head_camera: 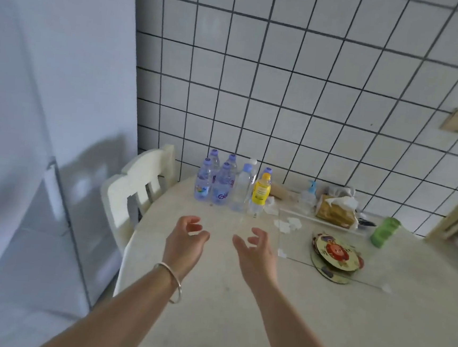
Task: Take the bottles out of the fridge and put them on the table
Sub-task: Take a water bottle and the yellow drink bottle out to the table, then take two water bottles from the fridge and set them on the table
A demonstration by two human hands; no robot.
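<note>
Several clear water bottles with purple caps (221,185) stand in a cluster at the back of the pale table (211,296), against the tiled wall. A bottle with a yellow label (261,193) stands at the right of the cluster. My left hand (184,241) and my right hand (257,252) hover above the table, a little in front of the bottles. Both hands have loosely curled fingers and hold nothing. The white fridge (46,129) fills the left side, its doors closed.
A white chair (135,187) stands between fridge and table. On the table's right lie round patterned coasters (335,254), a green jar (385,232), a tissue pack (336,210), a pump bottle (309,193) and a glass sheet (327,237).
</note>
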